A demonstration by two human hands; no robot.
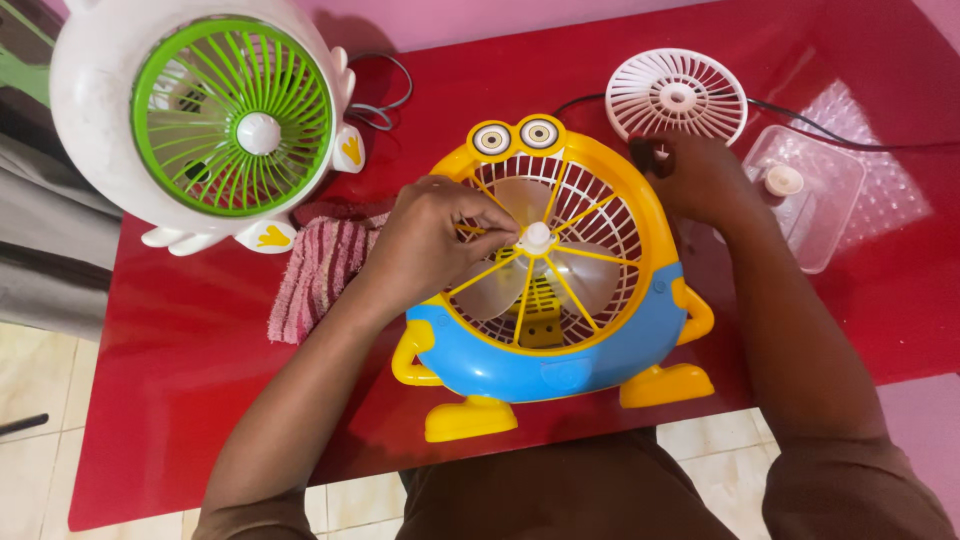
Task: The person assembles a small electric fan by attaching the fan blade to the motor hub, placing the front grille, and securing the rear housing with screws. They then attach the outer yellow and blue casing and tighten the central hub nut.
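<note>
The left hand (pixel 435 235) pinches a spoke of the yellow-and-blue fan (pixel 548 290) near its white hub, while the right hand (pixel 700 178) is closed on the far rim, steadying it – grille work, seemingly; a careful, gentle pull next – 1 white grille (pixel 677 95) lies just beyond the right hand

yellow-blue fan (pixel 560 345) fills desk (pixel 180 400) centre. left of fan: striped cloth (pixel 320 270), white-green fan (pixel 215 120). right of fan: clear tray (pixel 815 200), white grille (pixel 678 95). bare desk beyond cloth.

Bare forearms, dark brown short sleeves, brown clothing
</note>
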